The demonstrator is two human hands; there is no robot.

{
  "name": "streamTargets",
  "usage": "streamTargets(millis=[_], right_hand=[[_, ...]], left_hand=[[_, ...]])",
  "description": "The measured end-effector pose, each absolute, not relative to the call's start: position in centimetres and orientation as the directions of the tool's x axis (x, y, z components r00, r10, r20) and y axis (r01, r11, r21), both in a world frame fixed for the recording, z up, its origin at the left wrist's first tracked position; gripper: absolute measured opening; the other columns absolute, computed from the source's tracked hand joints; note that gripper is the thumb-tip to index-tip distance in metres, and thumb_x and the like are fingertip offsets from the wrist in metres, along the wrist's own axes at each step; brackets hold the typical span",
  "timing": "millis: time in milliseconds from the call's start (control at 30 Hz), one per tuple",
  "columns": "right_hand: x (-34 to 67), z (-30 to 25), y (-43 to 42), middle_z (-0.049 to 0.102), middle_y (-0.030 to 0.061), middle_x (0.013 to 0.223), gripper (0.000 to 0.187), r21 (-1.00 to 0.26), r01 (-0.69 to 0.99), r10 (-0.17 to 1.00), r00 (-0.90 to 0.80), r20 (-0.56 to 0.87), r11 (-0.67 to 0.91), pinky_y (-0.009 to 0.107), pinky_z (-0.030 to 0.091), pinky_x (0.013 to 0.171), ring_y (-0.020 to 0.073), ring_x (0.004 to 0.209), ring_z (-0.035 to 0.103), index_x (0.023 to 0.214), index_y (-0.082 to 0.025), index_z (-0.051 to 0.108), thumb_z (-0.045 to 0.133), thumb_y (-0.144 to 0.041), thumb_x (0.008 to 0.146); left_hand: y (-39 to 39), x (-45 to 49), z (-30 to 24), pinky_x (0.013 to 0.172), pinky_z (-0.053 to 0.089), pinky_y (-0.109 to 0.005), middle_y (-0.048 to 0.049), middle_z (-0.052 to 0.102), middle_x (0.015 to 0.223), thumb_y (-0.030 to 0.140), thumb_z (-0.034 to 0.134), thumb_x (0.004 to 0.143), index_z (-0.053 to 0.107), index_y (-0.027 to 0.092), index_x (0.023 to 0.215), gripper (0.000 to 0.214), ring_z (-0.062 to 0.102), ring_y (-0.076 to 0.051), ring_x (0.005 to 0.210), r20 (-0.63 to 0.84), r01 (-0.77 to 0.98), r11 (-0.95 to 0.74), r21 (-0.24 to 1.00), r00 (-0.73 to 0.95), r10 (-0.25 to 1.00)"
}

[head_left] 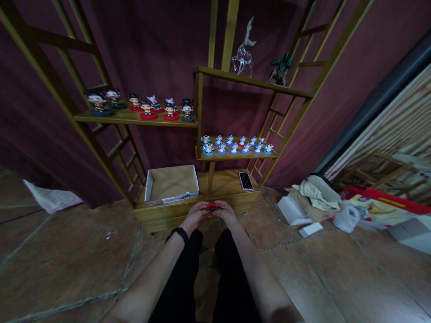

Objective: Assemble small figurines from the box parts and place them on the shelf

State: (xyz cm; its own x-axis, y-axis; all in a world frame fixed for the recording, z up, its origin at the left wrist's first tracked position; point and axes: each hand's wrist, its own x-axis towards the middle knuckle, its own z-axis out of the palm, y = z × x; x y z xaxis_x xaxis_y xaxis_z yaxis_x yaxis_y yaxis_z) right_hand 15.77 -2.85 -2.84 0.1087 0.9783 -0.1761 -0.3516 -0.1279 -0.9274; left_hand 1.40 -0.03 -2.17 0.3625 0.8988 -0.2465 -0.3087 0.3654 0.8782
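Observation:
Both hands meet in front of the wooden cabinet. Between them is a small figurine with a red base and dark top point(211, 207), seen from above, so its details are hard to make out. My left hand point(195, 215), with a dark band on its wrist, pinches one side of it. The fingers of my right hand point(225, 211) grip the other side. Nearest to the hands is an open shallow cardboard box point(171, 184) on the cabinet's lower top. On the left shelf stand several figurines point(147, 110) on red and dark bases.
Several small blue and white figurines point(234, 148) stand in rows on the right shelf point(235, 157). Above are a clear deer ornament point(243, 58) and a dark green statue point(282, 69). A phone point(245, 181) lies on the cabinet. White boxes point(294, 211) and bags sit on the floor, right.

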Motion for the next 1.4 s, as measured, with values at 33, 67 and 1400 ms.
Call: streamTargets(millis=[33, 67, 1400], right_hand=[[15.8, -2.9, -2.8, 0.067, 0.0011, 0.082, 0.041, -0.933, -0.342, 0.981, 0.110, -0.161, -0.115, 0.033, 0.048, 0.074, 0.0173, 0.076, 0.062, 0.080, -0.019, 0.061, 0.077, -0.022, 0.042], [15.8, -3.0, -2.7, 0.067, 0.0011, 0.080, 0.039, -0.937, -0.334, 0.982, 0.115, -0.149, -0.103, 0.033, 0.048, 0.074, 0.0173, 0.076, 0.061, 0.077, -0.019, 0.061, 0.077, -0.022, 0.042], [15.4, -1.2, -3.5, 0.068, 0.0031, 0.071, 0.031, -0.885, -0.410, 0.955, 0.094, -0.282, -0.221, 0.035, 0.051, 0.072, 0.0169, 0.068, 0.064, 0.066, -0.016, 0.061, 0.078, -0.032, 0.047]], left_hand=[[0.0, 1.4, -2.1, 0.068, 0.047, -0.027, -0.0046, 0.068, 0.076, 0.006, 0.068, 0.051, 0.062, 0.014, 0.082, 0.032, 0.062, -0.015, 0.068, -0.242, -0.303, 0.355, 0.884, 0.352, 0.904], [0.0, 1.4, -2.1, 0.067, 0.046, -0.026, -0.0043, 0.068, 0.075, 0.006, 0.067, 0.051, 0.062, 0.014, 0.081, 0.032, 0.062, -0.014, 0.067, -0.239, -0.295, 0.344, 0.892, 0.337, 0.910], [-0.1, 1.5, -2.2, 0.069, 0.048, -0.026, -0.0082, 0.069, 0.079, 0.021, 0.073, 0.061, 0.068, 0.012, 0.086, 0.028, 0.063, -0.015, 0.069, -0.258, -0.343, 0.414, 0.843, 0.417, 0.871]])
